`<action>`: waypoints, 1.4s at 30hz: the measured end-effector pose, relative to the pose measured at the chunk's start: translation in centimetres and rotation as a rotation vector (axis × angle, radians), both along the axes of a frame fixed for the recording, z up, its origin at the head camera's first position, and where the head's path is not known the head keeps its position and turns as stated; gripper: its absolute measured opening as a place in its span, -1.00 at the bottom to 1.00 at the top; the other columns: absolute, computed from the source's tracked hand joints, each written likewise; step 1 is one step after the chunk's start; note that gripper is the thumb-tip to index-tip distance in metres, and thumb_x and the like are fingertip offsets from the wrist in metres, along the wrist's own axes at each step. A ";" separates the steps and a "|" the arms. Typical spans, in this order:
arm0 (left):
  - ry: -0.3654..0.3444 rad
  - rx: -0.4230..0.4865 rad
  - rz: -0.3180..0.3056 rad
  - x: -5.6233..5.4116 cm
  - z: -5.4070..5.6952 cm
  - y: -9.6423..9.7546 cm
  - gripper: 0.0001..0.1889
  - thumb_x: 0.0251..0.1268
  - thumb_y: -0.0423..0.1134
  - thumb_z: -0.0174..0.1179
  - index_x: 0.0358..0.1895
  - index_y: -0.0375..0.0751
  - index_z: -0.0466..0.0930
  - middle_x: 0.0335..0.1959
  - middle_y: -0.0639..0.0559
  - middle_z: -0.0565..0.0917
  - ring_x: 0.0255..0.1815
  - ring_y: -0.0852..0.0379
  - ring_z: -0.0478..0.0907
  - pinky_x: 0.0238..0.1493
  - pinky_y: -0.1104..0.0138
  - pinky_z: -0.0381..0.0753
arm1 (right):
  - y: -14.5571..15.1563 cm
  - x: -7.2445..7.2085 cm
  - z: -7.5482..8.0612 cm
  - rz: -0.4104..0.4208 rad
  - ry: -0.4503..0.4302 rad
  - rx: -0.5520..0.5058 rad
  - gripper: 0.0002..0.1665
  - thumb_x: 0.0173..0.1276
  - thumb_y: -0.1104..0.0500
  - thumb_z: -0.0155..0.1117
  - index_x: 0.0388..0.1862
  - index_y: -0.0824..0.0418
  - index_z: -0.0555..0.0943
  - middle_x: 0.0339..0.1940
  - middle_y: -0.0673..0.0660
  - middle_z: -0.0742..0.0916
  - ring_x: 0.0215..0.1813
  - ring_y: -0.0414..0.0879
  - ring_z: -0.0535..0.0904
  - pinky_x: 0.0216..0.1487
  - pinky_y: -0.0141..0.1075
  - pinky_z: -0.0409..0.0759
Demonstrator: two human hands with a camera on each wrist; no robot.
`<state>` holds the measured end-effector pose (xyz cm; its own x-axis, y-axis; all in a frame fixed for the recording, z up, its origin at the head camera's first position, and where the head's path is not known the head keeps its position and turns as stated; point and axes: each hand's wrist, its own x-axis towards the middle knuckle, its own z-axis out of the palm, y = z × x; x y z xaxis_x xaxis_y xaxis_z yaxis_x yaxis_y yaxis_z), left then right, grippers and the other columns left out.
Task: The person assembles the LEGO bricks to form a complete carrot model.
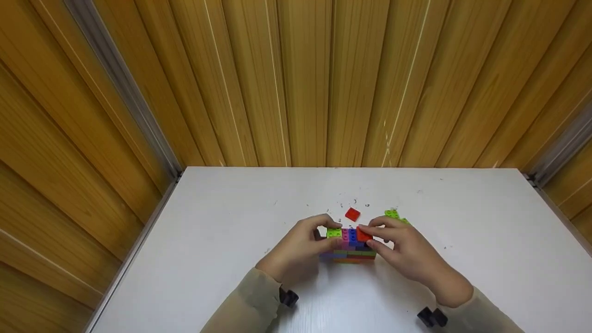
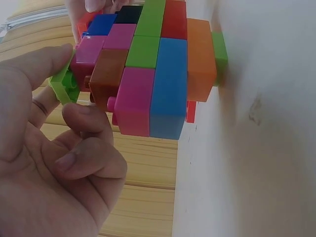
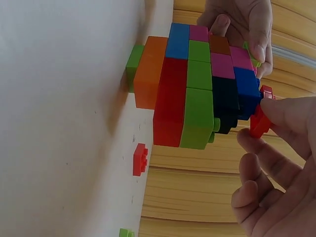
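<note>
A stepped stack of toy building bricks (image 2: 170, 94) stands on the table, orange, blue, red, green, pink, brown and black in its layers. At its upper left end, my left hand (image 1: 296, 245) pinches a lime green brick (image 2: 60, 88) between thumb and fingers; its hollow underside shows, reaching out past the pink brick below. Opposite, my right hand (image 1: 409, 252) pinches a red brick (image 3: 260, 118) by thumb and fingertips. That brick sits at the blue brick's (image 3: 247, 91) studs, slightly tilted; whether it is pressed fully down I cannot tell.
Behind the stack a loose red brick (image 1: 352, 214) lies on the white table (image 1: 222, 240). Lime green bricks (image 1: 391, 213) lie beyond my right hand, partly hidden by it. Small dark marks dot the tabletop. A wood-patterned wall (image 1: 305, 83) rises at the table's back edge.
</note>
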<state>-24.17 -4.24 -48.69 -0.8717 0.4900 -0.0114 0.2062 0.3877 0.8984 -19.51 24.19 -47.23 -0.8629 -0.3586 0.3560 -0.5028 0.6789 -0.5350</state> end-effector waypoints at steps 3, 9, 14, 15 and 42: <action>0.003 0.000 -0.002 0.0 0.0 0.0 -0.72 0.53 0.09 0.50 0.19 0.30 0.78 0.20 0.20 0.79 -0.26 0.18 0.60 -0.10 0.30 0.62 | -0.4 0.2 0.1 -0.028 0.046 0.060 -0.55 0.50 0.24 0.60 0.31 -0.07 0.87 0.17 -0.11 0.82 0.17 -0.11 0.73 0.12 -0.18 0.77; 0.008 0.002 -0.001 0.0 -0.1 -0.1 -0.74 0.51 0.11 0.52 0.15 0.32 0.78 0.28 0.22 0.79 -0.25 0.19 0.63 -0.06 0.32 0.67 | -0.7 0.4 0.1 -0.046 0.100 0.098 -0.54 0.46 0.26 0.63 0.29 -0.05 0.88 0.16 -0.09 0.82 0.15 -0.09 0.74 0.11 -0.14 0.78; 0.009 0.004 -0.001 0.0 0.0 -0.2 -0.75 0.53 0.09 0.51 0.15 0.29 0.79 0.26 0.22 0.79 -0.29 0.19 0.61 -0.11 0.33 0.66 | -0.9 0.4 -0.1 -0.043 0.155 0.117 -0.53 0.43 0.28 0.65 0.27 -0.01 0.88 0.14 -0.05 0.83 0.15 -0.08 0.76 0.13 -0.09 0.82; 0.008 0.008 -0.001 0.0 0.0 -0.2 -0.76 0.53 0.08 0.51 0.15 0.28 0.79 0.26 0.22 0.79 -0.29 0.19 0.61 -0.12 0.32 0.66 | -0.9 0.4 -0.2 -0.042 0.161 0.121 -0.53 0.43 0.28 0.65 0.28 -0.01 0.88 0.15 -0.05 0.83 0.15 -0.08 0.77 0.13 -0.09 0.83; -0.021 0.006 -0.003 0.0 0.1 -0.1 -0.75 0.53 0.09 0.51 0.16 0.34 0.78 0.23 0.27 0.77 -0.29 0.18 0.58 -0.12 0.32 0.62 | 0.0 -2.5 -4.1 0.051 -0.514 -0.372 -0.22 0.48 0.06 0.64 0.60 0.16 0.57 0.41 0.24 0.77 0.37 0.11 0.68 0.40 -0.14 0.64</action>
<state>-24.19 -4.38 -48.64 -0.8699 0.4926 -0.0265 0.1885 0.3815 0.9050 -22.02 24.20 -51.38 -0.9419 -0.3357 0.0096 -0.1458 0.3830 -0.9122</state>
